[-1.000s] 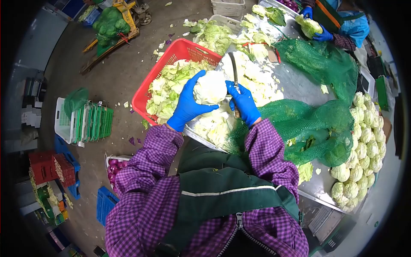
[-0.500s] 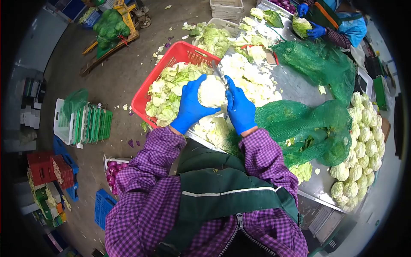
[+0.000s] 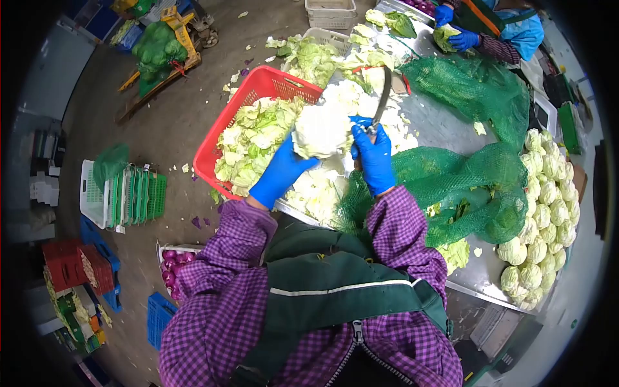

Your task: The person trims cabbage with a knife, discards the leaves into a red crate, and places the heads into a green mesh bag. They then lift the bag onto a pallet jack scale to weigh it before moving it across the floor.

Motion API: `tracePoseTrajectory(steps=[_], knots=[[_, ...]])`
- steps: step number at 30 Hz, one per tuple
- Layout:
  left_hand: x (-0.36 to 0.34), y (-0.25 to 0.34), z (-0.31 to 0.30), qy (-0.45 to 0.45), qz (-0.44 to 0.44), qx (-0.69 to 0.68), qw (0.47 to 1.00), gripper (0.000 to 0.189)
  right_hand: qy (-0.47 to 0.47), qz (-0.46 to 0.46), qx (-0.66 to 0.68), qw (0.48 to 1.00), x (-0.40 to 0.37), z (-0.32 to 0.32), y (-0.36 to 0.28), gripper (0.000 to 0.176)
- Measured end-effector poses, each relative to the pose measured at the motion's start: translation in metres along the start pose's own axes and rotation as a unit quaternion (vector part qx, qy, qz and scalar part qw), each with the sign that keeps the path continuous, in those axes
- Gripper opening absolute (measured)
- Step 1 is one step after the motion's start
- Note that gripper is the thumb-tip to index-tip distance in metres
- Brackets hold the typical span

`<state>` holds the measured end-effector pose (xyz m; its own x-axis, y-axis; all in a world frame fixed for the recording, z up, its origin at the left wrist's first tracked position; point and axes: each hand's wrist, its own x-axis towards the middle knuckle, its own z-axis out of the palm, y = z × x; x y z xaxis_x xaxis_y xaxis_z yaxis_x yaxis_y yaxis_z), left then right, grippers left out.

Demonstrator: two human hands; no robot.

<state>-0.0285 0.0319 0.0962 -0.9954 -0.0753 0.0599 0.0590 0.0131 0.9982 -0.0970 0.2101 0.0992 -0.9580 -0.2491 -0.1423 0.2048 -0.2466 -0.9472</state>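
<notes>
My left hand (image 3: 284,171), in a blue glove, is wrapped round the left side of a pale cabbage (image 3: 322,131). My right hand (image 3: 374,155), gloved too, grips a knife (image 3: 385,97) by its handle, the curved blade pointing up and away from me. Its fingers are right at the cabbage's right side. Just left of the cabbage stands a red crate (image 3: 222,122) heaped with loose cabbage leaves (image 3: 258,135). More pale leaves and trimmings (image 3: 322,193) lie on the metal table under my hands.
Green netting (image 3: 451,187) spreads over the table at right, with stacked trimmed cabbages (image 3: 545,219) beyond it. Across the table, a co-worker's gloved hand (image 3: 464,40) holds another cabbage (image 3: 446,37). Green and white crates (image 3: 129,193) stand on the floor at left.
The knife has swung from against the cabbage to upright at its right. The cabbage now shows a broader, ruffled pale side, and my right hand has shifted slightly right.
</notes>
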Motion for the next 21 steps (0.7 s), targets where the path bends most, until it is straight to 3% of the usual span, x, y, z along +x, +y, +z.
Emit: tracePoseTrajectory(steps=[1,3,5,6,7,9,10,11,13,14,16,17,19,21], knots=[[-0.005,-0.001,-0.003,-0.114,-0.199,-0.258,0.938,0.081,0.009,-0.014,0.007,1.0,-0.003,0.005,0.003,0.021],[-0.004,-0.003,-0.009,-0.131,-0.196,-0.327,0.915,0.071,0.004,-0.021,0.038,0.999,-0.006,0.006,0.01,0.02],[-0.001,-0.016,-0.013,-0.028,-0.235,-0.613,0.754,0.065,-0.051,-0.042,0.021,0.998,-0.014,0.005,0.012,0.02],[0.001,-0.022,-0.014,0.01,-0.255,-0.608,0.752,0.074,-0.074,-0.024,0.019,0.997,-0.018,0.003,0.01,0.018],[0.0,-0.02,-0.011,0.013,-0.251,-0.609,0.752,0.074,-0.079,-0.023,0.018,0.996,-0.02,-0.001,0.01,0.018],[0.001,-0.013,-0.008,-0.035,-0.064,-0.429,0.9,0.081,-0.078,0.028,0.098,0.992,-0.021,-0.014,0.016,0.018],[0.0,0.0,-0.009,-0.038,-0.047,-0.349,0.935,0.095,-0.038,0.005,0.129,0.991,-0.019,-0.016,0.022,0.021],[0.001,0.001,-0.011,-0.037,-0.046,-0.349,0.935,0.095,0.019,0.004,0.179,0.984,-0.015,-0.017,0.026,0.025],[0.008,0.004,-0.016,-0.069,0.073,-0.062,0.993,0.104,0.058,0.047,0.111,0.991,-0.005,-0.026,0.029,0.033],[0.011,0.007,-0.016,-0.087,0.093,-0.062,0.99,0.112,0.061,0.045,0.112,0.991,-0.007,-0.032,0.029,0.033],[0.012,0.019,-0.011,-0.085,0.12,-0.02,0.989,0.113,-0.107,0.175,0.211,0.956,-0.018,-0.04,0.024,0.043],[0.012,0.023,-0.007,-0.081,0.146,0.022,0.986,0.114,-0.096,0.187,0.184,0.96,-0.023,-0.031,0.025,0.053],[0.01,0.014,0.001,-0.045,0.111,-0.009,0.993,0.111,-0.095,0.084,0.214,0.969,-0.027,-0.019,0.031,0.049],[0.007,0.011,0.001,-0.008,0.078,-0.036,0.996,0.109,-0.063,0.064,0.193,0.977,-0.024,-0.019,0.034,0.046]])
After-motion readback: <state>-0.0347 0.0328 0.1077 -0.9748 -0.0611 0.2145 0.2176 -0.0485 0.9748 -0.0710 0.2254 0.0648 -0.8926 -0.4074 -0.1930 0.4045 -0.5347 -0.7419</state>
